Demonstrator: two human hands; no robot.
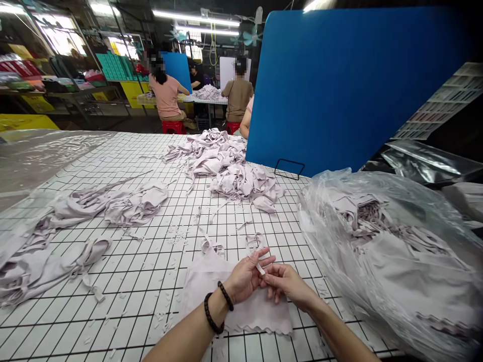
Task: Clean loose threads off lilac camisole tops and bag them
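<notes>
A pale lilac garment piece (260, 317) with a wavy lower edge lies flat on the grid-patterned table, and its thin straps (254, 241) curl above it. Over its right part, my left hand (247, 275) is palm up with a narrow pale strip (260, 269) between thumb and fingers. The strip's lower end is pinched by my right hand (285, 284), its thumb and forefinger together. Both hands nearly touch. Two dark beaded bracelets circle my left wrist.
Pale fabric heaps (241, 183) lie beyond the hands, with more fabric (136, 203) at left. A clear plastic bag (320, 226) of stacked pieces is at right. Behind stands a blue board (320, 90). Small scraps litter the grid table (143, 281). People sit in the background.
</notes>
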